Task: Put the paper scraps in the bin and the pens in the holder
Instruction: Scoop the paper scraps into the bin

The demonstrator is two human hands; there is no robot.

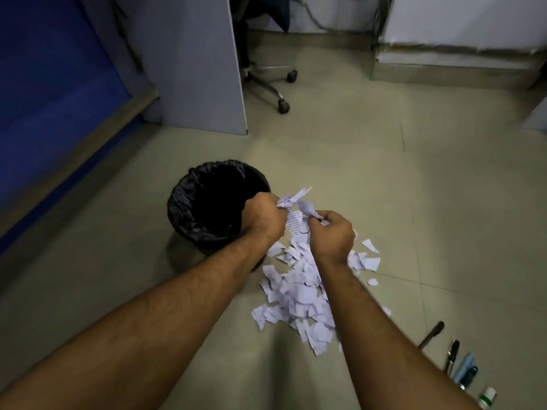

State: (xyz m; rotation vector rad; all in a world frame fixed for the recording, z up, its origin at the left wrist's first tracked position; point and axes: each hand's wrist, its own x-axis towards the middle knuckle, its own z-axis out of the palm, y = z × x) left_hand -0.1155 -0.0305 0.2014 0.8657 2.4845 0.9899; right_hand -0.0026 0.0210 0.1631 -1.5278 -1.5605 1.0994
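Both fists are full: the left hand [262, 216] and right hand [333, 233] each clutch torn white paper scraps [291, 202] beside the black-lined round bin [180, 208]. Most scraps still litter the beige tiled floor [414, 187], and the dark pens [451, 355] lie untouched near its lower right corner; no holder in sight

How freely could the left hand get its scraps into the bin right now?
Probably easily: the left hand, clutching paper scraps, sits at the open bin rim, nothing between.

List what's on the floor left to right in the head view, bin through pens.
bin → left hand → right hand → pens → white bottle. Scrap pile left out: it lies under both hands.
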